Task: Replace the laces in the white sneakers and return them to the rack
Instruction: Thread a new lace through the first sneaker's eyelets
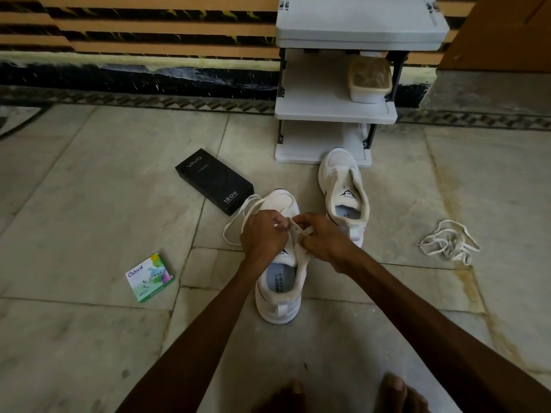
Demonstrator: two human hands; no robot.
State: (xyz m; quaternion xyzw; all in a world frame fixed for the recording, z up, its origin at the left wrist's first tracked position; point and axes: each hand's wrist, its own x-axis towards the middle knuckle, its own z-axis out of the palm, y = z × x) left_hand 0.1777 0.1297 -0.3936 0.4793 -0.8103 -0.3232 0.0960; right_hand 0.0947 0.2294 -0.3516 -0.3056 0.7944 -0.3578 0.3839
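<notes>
by vivo box (214,181), left hand (264,235) and right hand (323,238) hold speed sneaker (281,296).

White sneakers (280,281), black box (214,181), green-and-white packet (149,277), orange-and-black striped wall (134,25).

L hand (264,236) + R hand (323,238) hide near sneaker (278,305) eyelets — lace (235,222) path there unclear. Rack (357,28) top cut by edge. Tub (369,80) contents blurry. Toes (393,391) cut at btm.
</notes>
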